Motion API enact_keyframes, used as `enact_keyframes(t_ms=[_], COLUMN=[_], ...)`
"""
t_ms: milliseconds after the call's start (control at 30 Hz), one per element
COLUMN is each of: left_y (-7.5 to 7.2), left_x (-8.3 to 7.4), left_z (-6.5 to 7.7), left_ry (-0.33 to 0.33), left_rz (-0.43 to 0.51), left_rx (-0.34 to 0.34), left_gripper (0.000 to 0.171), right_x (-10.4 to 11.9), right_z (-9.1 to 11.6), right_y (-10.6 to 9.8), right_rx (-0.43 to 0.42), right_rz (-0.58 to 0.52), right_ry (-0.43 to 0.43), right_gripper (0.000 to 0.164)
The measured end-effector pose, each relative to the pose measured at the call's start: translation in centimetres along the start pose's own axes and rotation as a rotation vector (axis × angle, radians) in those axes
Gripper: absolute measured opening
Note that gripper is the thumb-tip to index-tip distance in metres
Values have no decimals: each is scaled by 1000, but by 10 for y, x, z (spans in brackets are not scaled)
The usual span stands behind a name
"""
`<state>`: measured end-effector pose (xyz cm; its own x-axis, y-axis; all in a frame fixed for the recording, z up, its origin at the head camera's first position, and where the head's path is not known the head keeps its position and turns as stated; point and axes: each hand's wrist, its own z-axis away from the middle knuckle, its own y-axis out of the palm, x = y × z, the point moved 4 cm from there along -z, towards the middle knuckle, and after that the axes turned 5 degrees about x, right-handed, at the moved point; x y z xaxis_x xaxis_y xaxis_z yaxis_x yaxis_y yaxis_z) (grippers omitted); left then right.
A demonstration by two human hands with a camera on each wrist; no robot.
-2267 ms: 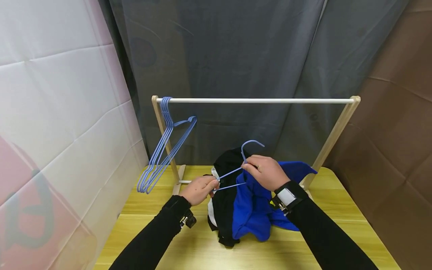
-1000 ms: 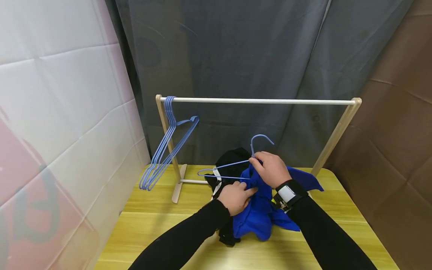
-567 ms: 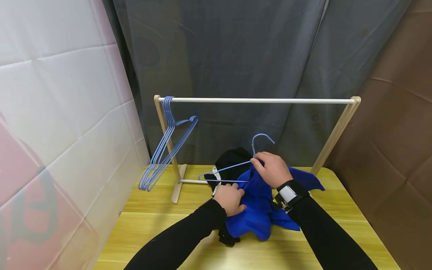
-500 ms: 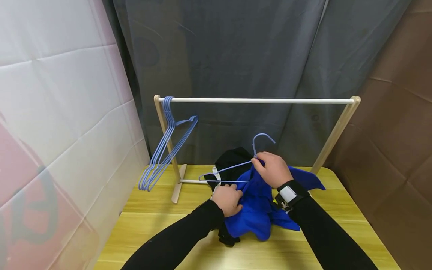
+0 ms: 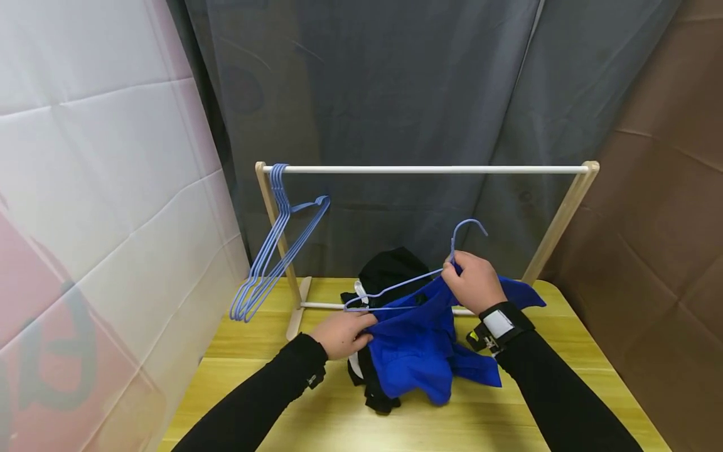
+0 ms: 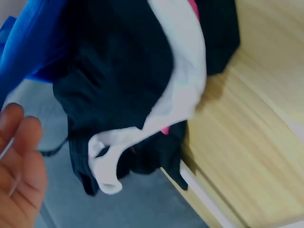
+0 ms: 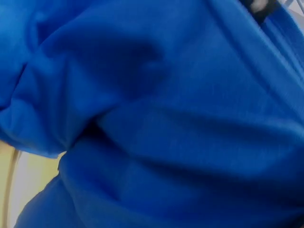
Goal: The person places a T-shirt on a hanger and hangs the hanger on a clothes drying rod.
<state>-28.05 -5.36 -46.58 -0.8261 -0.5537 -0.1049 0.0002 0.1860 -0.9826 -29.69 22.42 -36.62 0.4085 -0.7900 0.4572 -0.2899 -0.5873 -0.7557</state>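
Note:
My right hand (image 5: 476, 282) grips the neck of a light-blue clothes hanger (image 5: 401, 285), its hook pointing up. Blue cloth of a garment (image 5: 415, 358) bunches right under those fingers and covers the hanger's right part. The hanger's left arm is bare, above the garment's top edge. My left hand (image 5: 341, 334) pinches that edge at its left corner, just below the hanger's left tip. In the left wrist view the fingers (image 6: 33, 171) are beside the blue cloth. Blue cloth (image 7: 166, 118) fills most of the right wrist view, which does not show the right hand.
Black garments (image 5: 395, 270) with a white piece (image 6: 187, 71) lie behind and left of the blue one on the wooden table (image 5: 271, 402). A rack with a white rail (image 5: 429, 169) stands behind. Several light-blue hangers (image 5: 277, 251) hang at its left end.
My left hand let go of the hanger's left end, reached to the blue garment and has drawn its edge leftward. The right hand has moved right and slightly up with the hanger.

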Motion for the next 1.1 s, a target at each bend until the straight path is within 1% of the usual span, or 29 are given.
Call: enact_keyframes(t_ms=[133, 267, 367, 467, 567, 667, 800, 967, 1100], left_y=[-3, -8, -11, -14, -17, -22, -27, -32, -34], left_x=[8, 11, 13, 14, 16, 18, 20, 23, 22], left_z=[13, 19, 20, 20, 20, 20, 21, 22, 22], left_ry=[16, 28, 26, 22, 20, 19, 10, -37, -27], left_rz=[0, -20, 1, 55, 118, 157, 168, 168, 168], left_rx=[-27, -45, -43, -32, -27, -36, -49, -33, -32], left_gripper=[13, 12, 13, 17, 14, 11, 9, 9, 10], right_x=[-4, -9, -15, -19, -20, -20, -20, -21, -21], right_z=[3, 4, 5, 7, 9, 10, 11, 12, 13], right_y=[-2, -5, -7, -8, -9, -11, -13, -14, -12], right_rx=[17, 9, 4, 20, 40, 48, 41, 62, 92], right_rz=[12, 14, -9, -39, -44, -28, 0, 24, 37], right_ry=[-14, -18, -4, 9, 6, -12, -43, -46, -35], right_gripper=[24, 24, 24, 24, 24, 24, 23, 24, 26])
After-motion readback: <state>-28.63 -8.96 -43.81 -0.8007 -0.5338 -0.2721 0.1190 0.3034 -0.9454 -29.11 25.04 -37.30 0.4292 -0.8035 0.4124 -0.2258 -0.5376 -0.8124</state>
